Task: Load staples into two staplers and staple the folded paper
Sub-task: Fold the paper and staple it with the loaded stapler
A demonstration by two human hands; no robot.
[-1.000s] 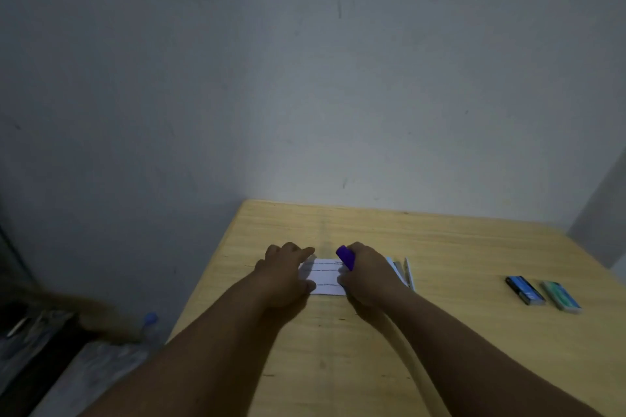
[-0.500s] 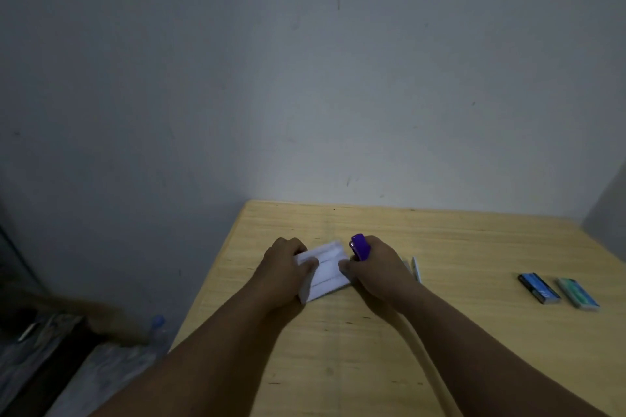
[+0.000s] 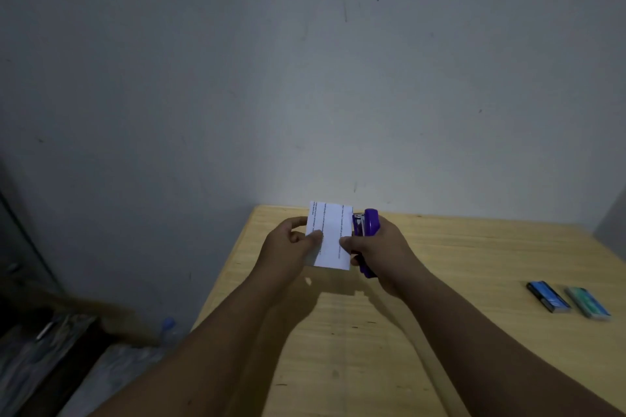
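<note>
1. Head view, task items: the folded paper [image 3: 330,235] is held upright in the air above the far left part of the table [image 3: 474,332], clear of its surface. Printed lines run along the sheet's length.
2. Left hand [image 3: 288,249]: fingers curled behind the paper's left edge, thumb pressed on its front face. It grips the paper.
3. Right hand [image 3: 382,252]: fingers wrapped round a purple stapler [image 3: 367,230], with the thumb tip resting on the paper's right edge. The stapler stands roughly upright, its head uppermost and just beside the paper's upper right edge. Whether the paper sits between the stapler's arms cannot be told.
4. Second stapler: not identified with certainty in this view.
5. Other items: a blue box [image 3: 548,296] and a green box [image 3: 589,303] lie side by side on the right of the table, well apart from the hands. Contents not legible.
6. Surroundings: a grey wall [image 3: 305,78] with dark specks stands behind the table. Blurred objects lie on the floor at lower left, too dim to name.
</note>
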